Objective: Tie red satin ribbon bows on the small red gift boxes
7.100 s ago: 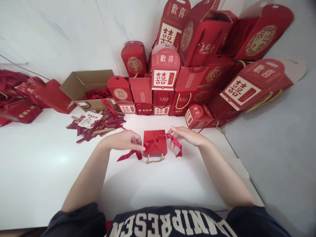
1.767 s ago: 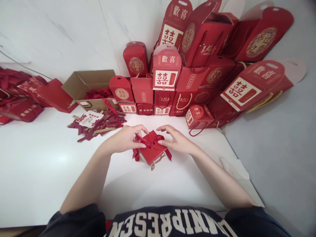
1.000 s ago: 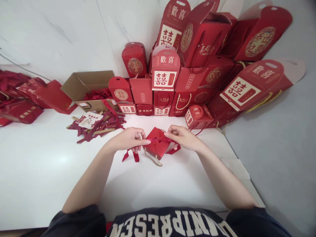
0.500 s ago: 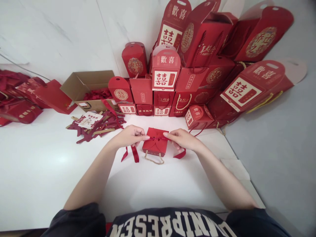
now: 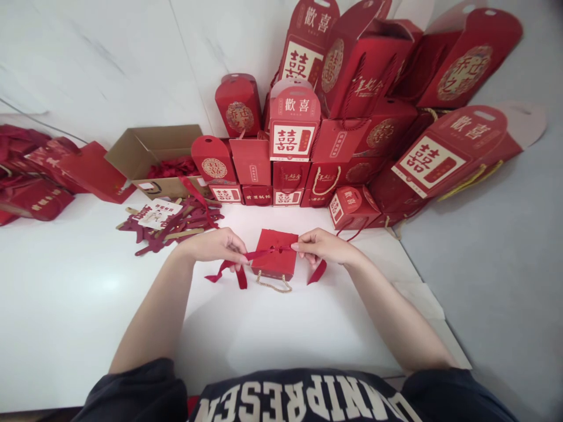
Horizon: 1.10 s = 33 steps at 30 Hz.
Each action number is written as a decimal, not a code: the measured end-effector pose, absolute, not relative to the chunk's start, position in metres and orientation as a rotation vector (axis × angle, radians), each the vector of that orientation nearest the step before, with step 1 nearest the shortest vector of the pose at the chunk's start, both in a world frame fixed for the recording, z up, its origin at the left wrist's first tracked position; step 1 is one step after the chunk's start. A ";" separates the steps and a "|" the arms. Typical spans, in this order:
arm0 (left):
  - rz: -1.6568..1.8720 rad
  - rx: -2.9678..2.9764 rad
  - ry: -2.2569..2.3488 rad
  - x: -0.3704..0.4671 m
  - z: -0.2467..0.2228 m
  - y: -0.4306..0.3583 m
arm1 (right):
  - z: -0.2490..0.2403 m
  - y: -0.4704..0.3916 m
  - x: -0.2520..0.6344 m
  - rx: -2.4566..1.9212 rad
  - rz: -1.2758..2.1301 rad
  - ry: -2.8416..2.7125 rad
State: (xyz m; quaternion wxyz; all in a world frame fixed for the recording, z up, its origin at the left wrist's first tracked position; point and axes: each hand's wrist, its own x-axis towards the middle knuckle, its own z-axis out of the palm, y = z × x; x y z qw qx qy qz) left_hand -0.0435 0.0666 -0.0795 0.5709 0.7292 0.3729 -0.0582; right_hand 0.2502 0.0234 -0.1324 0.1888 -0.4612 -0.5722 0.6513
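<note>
A small red box with a beige rope handle sits on the white table before me. Dark red ribbon crosses its top, knotted at the middle. Left of the box, my left hand is closed on the ribbon, and a loose end hangs below it toward the table. My right hand pinches the ribbon at the box's right edge, with another end curling down under the fingers.
Stacked red gift boxes rise behind the work spot. An open cardboard box holds red ribbon at the back left. Dark red cut-outs lie before it. More red packages are at far left.
My left hand has moved left, away from the box, drawing out a stretch of ribbon across the top. My right hand has barely shifted and keeps its hold near the right edge.
</note>
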 end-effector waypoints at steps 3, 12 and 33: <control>-0.041 1.861 0.780 -0.042 -0.075 0.067 | -0.132 0.023 0.251 -1.294 1.804 -1.626; 0.497 1.767 0.695 0.000 -0.107 0.055 | -0.132 0.023 0.248 -1.320 1.789 -1.643; 0.562 2.007 0.880 0.006 -0.124 0.058 | -0.112 0.018 0.251 -1.026 1.472 -1.728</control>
